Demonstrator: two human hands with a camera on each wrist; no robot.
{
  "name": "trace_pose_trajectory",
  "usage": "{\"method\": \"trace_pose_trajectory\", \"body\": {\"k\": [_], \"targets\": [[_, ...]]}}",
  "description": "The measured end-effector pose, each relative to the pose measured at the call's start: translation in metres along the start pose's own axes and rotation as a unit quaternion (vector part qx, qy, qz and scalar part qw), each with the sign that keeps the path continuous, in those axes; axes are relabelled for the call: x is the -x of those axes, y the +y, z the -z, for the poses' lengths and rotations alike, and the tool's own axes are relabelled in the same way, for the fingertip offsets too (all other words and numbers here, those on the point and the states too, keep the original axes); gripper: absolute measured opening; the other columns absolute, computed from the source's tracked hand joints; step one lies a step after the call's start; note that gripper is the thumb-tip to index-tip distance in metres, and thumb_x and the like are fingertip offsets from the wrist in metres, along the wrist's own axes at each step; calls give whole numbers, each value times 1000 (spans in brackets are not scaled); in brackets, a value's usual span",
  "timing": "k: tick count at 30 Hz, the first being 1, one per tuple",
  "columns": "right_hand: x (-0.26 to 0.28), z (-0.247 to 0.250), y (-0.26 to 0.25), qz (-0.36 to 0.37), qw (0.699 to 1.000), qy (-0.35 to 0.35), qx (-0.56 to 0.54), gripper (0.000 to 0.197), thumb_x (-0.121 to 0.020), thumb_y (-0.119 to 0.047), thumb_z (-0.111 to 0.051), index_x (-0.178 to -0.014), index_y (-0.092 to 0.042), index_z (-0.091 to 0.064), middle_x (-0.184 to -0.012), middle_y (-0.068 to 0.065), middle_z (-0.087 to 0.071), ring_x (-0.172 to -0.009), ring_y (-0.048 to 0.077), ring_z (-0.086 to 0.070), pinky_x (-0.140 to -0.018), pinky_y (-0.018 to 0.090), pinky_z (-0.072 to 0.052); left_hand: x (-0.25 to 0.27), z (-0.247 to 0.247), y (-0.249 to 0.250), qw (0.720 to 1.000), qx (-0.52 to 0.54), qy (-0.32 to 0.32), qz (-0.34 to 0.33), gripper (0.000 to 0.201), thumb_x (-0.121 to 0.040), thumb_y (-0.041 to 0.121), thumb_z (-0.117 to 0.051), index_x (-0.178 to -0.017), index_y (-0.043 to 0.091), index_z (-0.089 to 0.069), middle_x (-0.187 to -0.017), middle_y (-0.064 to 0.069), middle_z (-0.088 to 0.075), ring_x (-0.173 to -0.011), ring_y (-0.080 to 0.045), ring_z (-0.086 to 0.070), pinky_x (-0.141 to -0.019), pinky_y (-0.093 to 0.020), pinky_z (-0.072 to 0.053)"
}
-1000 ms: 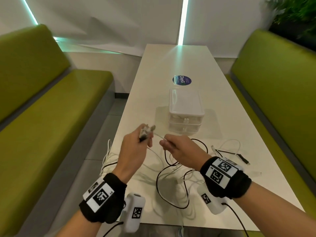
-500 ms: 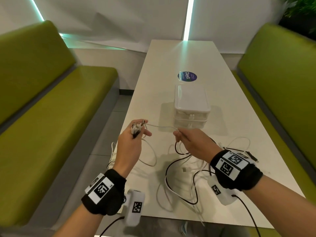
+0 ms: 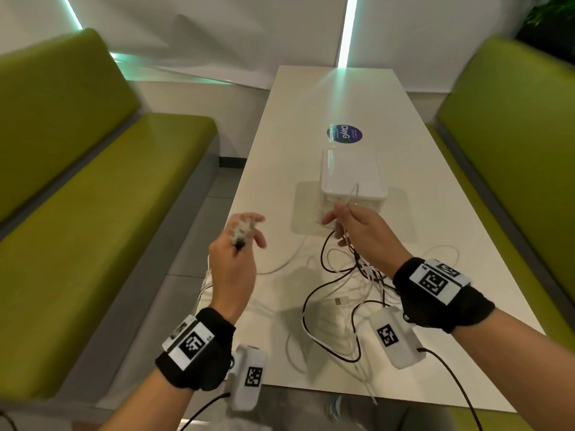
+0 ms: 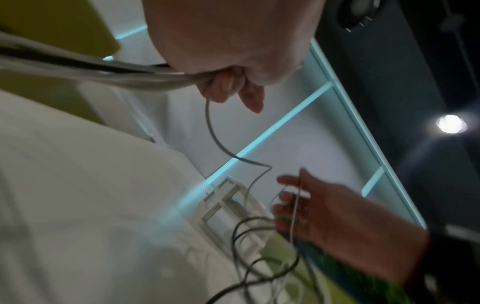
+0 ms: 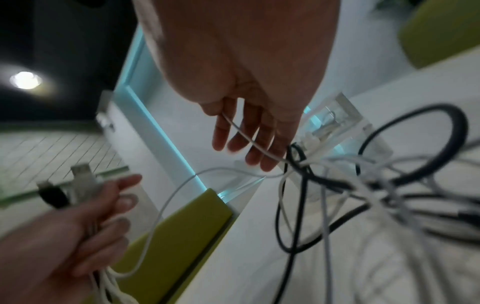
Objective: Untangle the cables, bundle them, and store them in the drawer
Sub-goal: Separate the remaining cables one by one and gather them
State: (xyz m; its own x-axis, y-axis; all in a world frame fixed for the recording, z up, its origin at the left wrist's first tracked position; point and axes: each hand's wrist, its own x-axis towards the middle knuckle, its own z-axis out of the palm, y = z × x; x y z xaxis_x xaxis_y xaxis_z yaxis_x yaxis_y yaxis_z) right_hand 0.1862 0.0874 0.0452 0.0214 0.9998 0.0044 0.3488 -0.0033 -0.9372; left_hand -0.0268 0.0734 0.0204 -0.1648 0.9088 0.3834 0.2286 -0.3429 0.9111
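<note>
Head view: my left hand (image 3: 233,262) has fingers curled tight round a bunch of plug ends (image 5: 82,179), white & black, blurred. Right hand (image 3: 364,234) pinches one thin white cable (image 5: 246,138) betw. thumb & forefinger, other fingers loose. Its loop rises in front of the drawer box (image 3: 353,178), translucent white plastic, contents unclear. Remaining cables (image 3: 367,275), smooth black & white cords, lie knotted on the glossy white tabletop (image 3: 336,98) below my right wrist.

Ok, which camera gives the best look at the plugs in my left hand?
The right wrist view: a white plug and a black plug stick out above the left hand. The head view blurs them; in the left wrist view the palm hides them.
</note>
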Motion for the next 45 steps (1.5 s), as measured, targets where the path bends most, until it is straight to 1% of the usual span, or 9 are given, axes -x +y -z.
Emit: {"method": "trace_pose_trajectory", "body": {"k": [9, 12, 16, 21, 26, 32, 38, 41, 45], "targets": [[2, 5, -14, 75, 985, -55, 144, 39, -98, -49, -41, -85, -30, -73, -79, 15, -63, -73, 10, -59, -81, 38, -55, 28, -29, 1, 943, -174, -259, -115, 24, -81, 25, -46, -96, 31, -64, -82, 9, -71, -70, -9, -63, -64, -28, -50], [6, 7, -22, 61, 984, -94, 141, 38, -100, -39, -44, -85, -22, -75, -71, -4, -65, -72, 1, -61, -76, 31, -49, 23, -39, 4, 949, -195, -231, -94, 25, -85, 16, -62, -106, 29, -69, -80, 5, -72, -71, -12, -64, -62, -23, -46], [10, 14, -32, 29, 989, -147, 17, 38, -101, -27, -45, -89, -7, -75, -79, 11, -67, -78, 18, -63, -82, 36, -54, 16, -48, 1, 954, -205, -203, -80, 29, -86, 28, -70, -115, 30, -66, -69, 0, -68, -61, -21, -57, -55, -29, -42], [13, 17, -29, 13, 983, -164, -78, 40, -101, -23, -45, -97, 8, -69, -86, 0, -71, -88, 21, -64, -79, 29, -54, 15, -51, 3, 962, -192, -173, -87, 16, -83, 11, -65, -69, 19, -62, -51, 5, -47, -49, -14, -36, -50, -28, -30], [22, 5, -8, 98, 988, -83, 88, 11, -93, -31, -61, -97, -21, -64, -88, -11, -66, -85, 11, -65, -77, 27, -53, 8, -49, -1, 969, -193, -146, -56, 27, -84, 12, -67, -64, 20, -51, -49, 7, -43, -52, -18, -36, -50, -32, -32], [29, -6, 22, 156, 927, -89, 330, 35, -87, -42, -64, -114, -20, -64, -105, -7, -57, -97, 8, -48, -81, 25, -43, -3, -37, 7, 985, -131, -108, -2, 29, -87, 19, -69, -63, 10, -56, -54, 3, -52, -54, -16, -40, -56, -36, -40], [21, 1, 20, 140, 917, -47, 371, 23, -93, -34, -60, -97, -18, -75, -95, -3, -59, -94, 15, -52, -73, 26, -38, -16, -30, 13, 997, -16, -56, 40, 30, -84, 21, -75, -66, 2, -60, -71, -16, -65, -80, -40, -61, -77, -48, -52], [19, 1, 18, 132, 905, -76, 397, 20, -91, -33, -61, -92, -18, -74, -96, -5, -56, -92, 15, -53, -75, 30, -44, -13, -30, 16, 999, 26, -23, 41, 26, -88, 20, -70, -65, 11, -62, -75, -17, -66, -74, -29, -59, -80, -43, -53], [20, 5, 21, 103, 899, -106, 412, 22, -92, -31, -60, -91, -15, -75, -92, -4, -56, -89, 18, -55, -77, 35, -47, -15, -25, 16, 988, 113, 58, 84, 25, -89, 36, -66, -76, 15, -64, -55, 16, -53, -57, -3, -46, -60, -20, -41]]}}
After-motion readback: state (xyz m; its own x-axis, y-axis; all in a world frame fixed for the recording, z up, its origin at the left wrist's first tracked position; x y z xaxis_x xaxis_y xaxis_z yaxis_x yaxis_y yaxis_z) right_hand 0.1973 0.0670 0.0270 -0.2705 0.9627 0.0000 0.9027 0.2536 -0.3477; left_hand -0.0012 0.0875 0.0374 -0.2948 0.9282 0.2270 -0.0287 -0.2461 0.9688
